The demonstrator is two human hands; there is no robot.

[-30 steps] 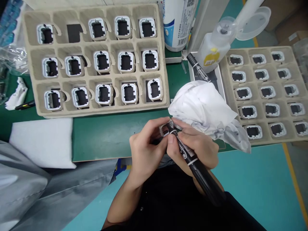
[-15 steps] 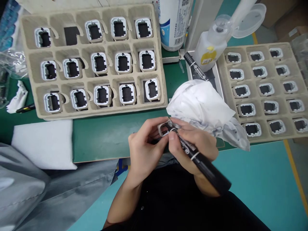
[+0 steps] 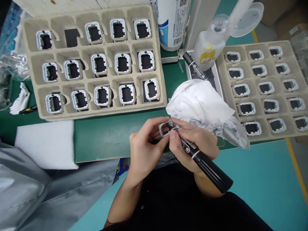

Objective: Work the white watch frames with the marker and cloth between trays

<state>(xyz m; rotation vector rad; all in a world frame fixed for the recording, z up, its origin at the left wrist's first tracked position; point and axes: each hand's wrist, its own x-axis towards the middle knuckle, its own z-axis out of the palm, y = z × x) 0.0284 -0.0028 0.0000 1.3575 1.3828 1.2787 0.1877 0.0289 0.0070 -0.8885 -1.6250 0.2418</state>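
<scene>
Between the thumb and fingers of my left hand (image 3: 146, 144) is a small rounded-square metal frame (image 3: 162, 129), held above the table's front edge. My right hand (image 3: 194, 142) grips a thick black marker pen (image 3: 207, 166) slantwise, its tip at the frame's right side. Exactly where the tip touches is too small to make out. Just beyond my right hand lies a crumpled white cloth (image 3: 199, 99) with dark stains. A moulded pulp tray (image 3: 101, 112) at the back left holds several similar frames; one of its pockets has only a dark pad.
A second pulp tray (image 3: 243, 75) of frames stands at the right. Behind the cloth, another black marker (image 3: 194, 66) and a pump bottle (image 3: 207, 48) sit in a white box. A large white bottle (image 3: 169, 25) stands farther back. A white foam sheet (image 3: 45, 144) lies left, beside a person's grey clothing (image 3: 21, 192).
Both hands keep the same hold on the frame and the marker. The marker's back end has shifted very slightly right; the view has moved a little.
</scene>
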